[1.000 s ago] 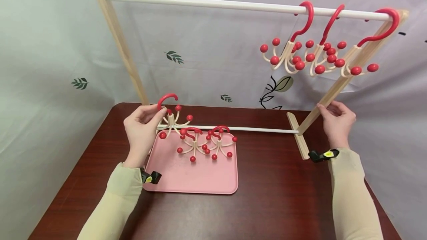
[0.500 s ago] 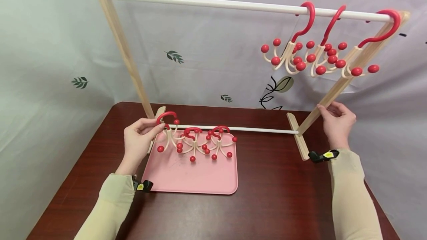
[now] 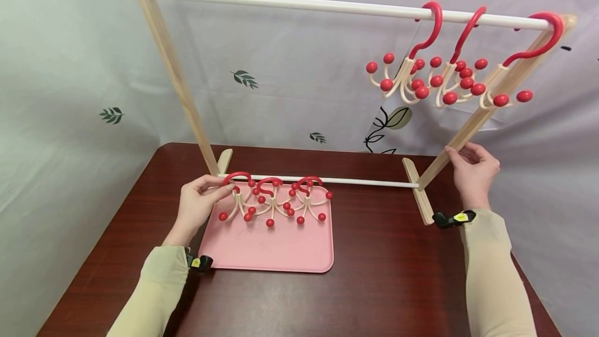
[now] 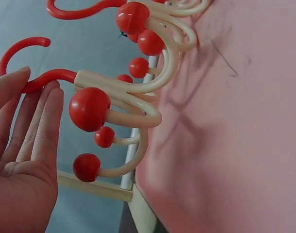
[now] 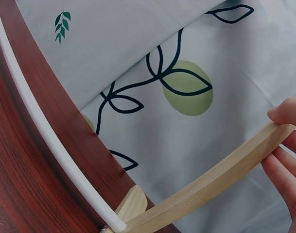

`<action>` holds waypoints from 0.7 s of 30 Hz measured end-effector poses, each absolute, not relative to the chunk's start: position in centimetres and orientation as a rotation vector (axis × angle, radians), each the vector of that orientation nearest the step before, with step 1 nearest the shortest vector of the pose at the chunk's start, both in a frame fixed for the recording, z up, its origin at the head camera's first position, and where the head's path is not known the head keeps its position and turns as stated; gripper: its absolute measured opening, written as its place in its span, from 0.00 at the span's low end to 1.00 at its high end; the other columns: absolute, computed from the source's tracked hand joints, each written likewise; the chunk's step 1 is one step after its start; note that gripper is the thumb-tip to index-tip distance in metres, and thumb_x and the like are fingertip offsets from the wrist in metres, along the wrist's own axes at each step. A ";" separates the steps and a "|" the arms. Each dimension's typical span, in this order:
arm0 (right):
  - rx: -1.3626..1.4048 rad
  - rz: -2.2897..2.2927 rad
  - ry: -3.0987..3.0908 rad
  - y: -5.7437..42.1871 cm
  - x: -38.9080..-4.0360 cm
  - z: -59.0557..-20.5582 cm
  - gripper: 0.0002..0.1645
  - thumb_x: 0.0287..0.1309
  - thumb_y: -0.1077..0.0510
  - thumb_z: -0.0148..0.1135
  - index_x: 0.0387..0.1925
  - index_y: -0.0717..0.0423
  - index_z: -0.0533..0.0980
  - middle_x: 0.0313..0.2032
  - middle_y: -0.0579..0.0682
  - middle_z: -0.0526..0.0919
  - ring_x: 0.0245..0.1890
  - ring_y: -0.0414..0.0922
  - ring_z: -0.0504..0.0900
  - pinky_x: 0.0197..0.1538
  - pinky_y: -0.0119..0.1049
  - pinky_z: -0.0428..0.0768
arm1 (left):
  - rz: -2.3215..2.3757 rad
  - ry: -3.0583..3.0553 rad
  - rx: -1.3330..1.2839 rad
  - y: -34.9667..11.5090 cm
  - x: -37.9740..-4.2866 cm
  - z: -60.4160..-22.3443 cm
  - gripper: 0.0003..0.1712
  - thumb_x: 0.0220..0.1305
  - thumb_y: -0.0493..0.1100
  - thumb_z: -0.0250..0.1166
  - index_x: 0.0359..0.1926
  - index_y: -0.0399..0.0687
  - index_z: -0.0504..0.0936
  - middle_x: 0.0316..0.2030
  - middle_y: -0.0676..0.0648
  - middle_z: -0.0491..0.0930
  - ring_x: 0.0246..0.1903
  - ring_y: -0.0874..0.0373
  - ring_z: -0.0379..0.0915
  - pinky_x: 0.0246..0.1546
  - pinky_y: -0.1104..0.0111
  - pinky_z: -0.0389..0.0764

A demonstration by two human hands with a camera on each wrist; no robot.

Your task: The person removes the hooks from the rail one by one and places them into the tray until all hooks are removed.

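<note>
My left hand pinches the red hook of a multi-arm hanger between thumb and fingers, over the left back part of a pink tray. In the left wrist view the hanger's cream arms end in red balls. A second hanger and a third hanger stand on the tray to its right, hooks up. My right hand grips the right wooden post of the rack low down; the right wrist view shows thumb and fingers on either side of that post.
Three hangers, such as this one, hang at the right end of the white top rail. A white lower bar runs behind the tray. The left post rises behind my left hand. A patterned curtain backs the dark table.
My left hand has lowered the hanger from above the tray's back left corner to beside the other two. The right hand stays on the post.
</note>
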State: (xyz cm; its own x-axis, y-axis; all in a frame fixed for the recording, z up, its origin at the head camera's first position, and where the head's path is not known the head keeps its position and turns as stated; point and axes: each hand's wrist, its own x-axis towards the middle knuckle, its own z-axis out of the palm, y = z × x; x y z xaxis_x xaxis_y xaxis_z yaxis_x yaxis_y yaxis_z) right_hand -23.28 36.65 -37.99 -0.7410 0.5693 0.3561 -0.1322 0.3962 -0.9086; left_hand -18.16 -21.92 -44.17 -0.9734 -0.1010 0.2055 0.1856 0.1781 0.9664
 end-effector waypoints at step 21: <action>-0.381 1.392 -2.008 36.9 -23.5 -38.3 0.22 0.55 0.58 0.77 0.51 0.61 0.85 0.34 0.36 0.86 0.37 0.32 0.84 0.42 0.20 0.80 | -1.945 -2.243 0.006 -22.5 -18.6 -45.8 0.22 0.62 0.42 0.75 0.54 0.34 0.83 0.41 0.51 0.87 0.40 0.60 0.86 0.44 0.74 0.83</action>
